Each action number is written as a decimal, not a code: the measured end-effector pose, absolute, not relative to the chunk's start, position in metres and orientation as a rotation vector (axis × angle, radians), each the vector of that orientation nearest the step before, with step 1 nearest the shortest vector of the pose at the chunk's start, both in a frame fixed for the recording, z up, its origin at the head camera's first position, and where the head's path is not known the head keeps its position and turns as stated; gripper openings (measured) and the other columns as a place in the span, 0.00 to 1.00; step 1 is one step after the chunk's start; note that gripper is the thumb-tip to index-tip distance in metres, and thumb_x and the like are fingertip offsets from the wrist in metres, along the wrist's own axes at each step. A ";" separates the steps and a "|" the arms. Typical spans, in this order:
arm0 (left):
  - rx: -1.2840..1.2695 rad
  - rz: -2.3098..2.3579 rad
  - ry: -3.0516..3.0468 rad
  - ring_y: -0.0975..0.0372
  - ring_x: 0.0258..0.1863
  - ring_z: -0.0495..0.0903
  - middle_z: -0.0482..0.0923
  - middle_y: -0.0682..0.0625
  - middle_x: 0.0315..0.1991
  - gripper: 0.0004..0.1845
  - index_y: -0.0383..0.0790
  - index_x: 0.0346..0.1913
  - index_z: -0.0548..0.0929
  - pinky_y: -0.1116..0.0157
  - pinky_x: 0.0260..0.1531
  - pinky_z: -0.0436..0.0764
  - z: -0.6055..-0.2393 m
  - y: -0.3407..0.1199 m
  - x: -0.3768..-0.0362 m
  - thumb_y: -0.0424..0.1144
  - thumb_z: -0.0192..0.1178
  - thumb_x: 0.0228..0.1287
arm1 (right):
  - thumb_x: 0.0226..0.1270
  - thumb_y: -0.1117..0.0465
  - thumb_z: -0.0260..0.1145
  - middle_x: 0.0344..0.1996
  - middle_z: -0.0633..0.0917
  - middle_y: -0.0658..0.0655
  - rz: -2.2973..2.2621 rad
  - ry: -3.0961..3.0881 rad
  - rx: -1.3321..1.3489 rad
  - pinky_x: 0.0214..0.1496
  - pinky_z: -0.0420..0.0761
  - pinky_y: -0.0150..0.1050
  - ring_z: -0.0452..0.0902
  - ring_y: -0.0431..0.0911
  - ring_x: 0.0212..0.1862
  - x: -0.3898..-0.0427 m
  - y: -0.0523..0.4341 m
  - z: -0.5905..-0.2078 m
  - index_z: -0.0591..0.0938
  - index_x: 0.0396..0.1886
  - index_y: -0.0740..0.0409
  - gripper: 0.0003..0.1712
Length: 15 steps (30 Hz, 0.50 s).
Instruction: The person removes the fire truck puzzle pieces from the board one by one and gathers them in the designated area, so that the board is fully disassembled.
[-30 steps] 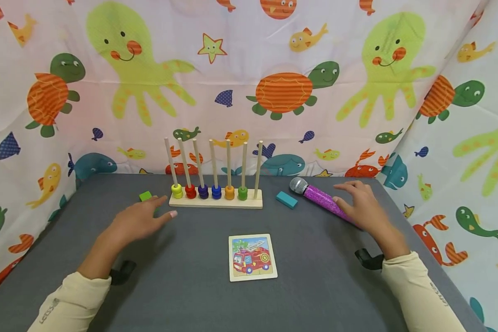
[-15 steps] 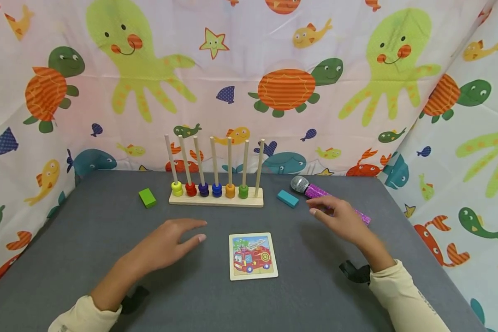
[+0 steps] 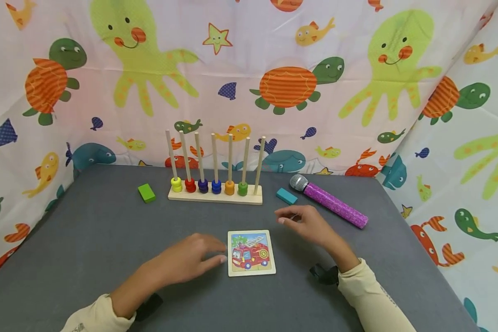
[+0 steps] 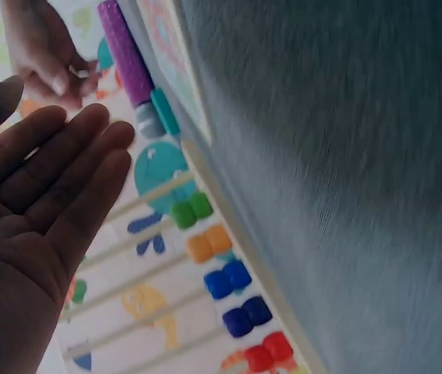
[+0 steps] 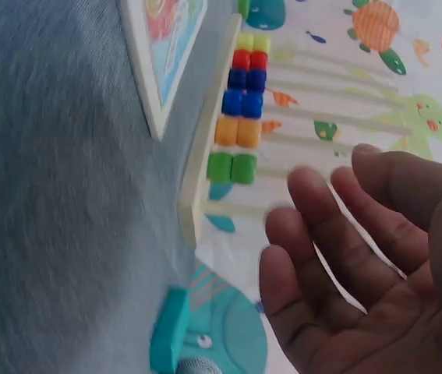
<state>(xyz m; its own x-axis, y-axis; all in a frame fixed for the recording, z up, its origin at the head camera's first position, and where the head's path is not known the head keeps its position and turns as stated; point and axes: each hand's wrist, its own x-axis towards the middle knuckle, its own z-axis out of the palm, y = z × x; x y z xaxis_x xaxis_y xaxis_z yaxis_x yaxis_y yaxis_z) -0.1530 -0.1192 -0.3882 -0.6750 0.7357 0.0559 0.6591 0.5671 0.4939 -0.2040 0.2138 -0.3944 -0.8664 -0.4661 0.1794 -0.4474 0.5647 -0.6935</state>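
Wooden and thin, the fire-truck puzzle board (image 3: 251, 253) lies flat on the grey surface (image 3: 108, 240) between both hands; probably light and stiff, best pinched at opposite edges. Left hand (image 3: 188, 263) fingers straight, tips near its edge; right hand (image 3: 307, 223) relaxed, holding nothing.

Bead rack (image 3: 215, 193), green blk (image 3: 146, 192), teal blk (image 3: 287, 196), mic (image 3: 329, 201).
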 end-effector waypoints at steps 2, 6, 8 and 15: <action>1.220 0.726 2.640 0.60 0.51 0.80 0.83 0.51 0.48 0.17 0.38 0.53 0.85 0.55 0.51 0.78 -0.391 -0.113 -0.151 0.45 0.57 0.72 | 0.68 0.61 0.65 0.42 0.87 0.52 -1.215 2.732 -0.822 0.45 0.81 0.42 0.80 0.43 0.42 -0.204 0.209 -0.398 0.84 0.51 0.62 0.15; 1.273 0.725 2.628 0.65 0.48 0.80 0.84 0.54 0.46 0.14 0.39 0.52 0.86 0.58 0.49 0.79 -0.395 -0.105 -0.150 0.43 0.59 0.71 | 0.68 0.61 0.66 0.41 0.86 0.51 -1.192 2.684 -0.831 0.46 0.80 0.43 0.80 0.43 0.43 -0.206 0.200 -0.403 0.84 0.51 0.64 0.16; 1.296 0.728 2.596 0.66 0.48 0.80 0.84 0.54 0.46 0.14 0.39 0.52 0.86 0.59 0.49 0.80 -0.396 -0.101 -0.150 0.41 0.59 0.70 | 0.68 0.61 0.66 0.41 0.86 0.50 -1.175 2.658 -0.829 0.47 0.80 0.44 0.80 0.43 0.43 -0.207 0.196 -0.406 0.84 0.51 0.64 0.16; 1.348 0.616 2.481 0.66 0.57 0.76 0.80 0.55 0.55 0.16 0.42 0.57 0.83 0.61 0.54 0.76 -0.400 -0.085 -0.149 0.40 0.61 0.69 | 0.70 0.61 0.64 0.42 0.86 0.52 -1.155 2.573 -0.883 0.51 0.79 0.44 0.81 0.42 0.45 -0.212 0.183 -0.419 0.85 0.48 0.63 0.13</action>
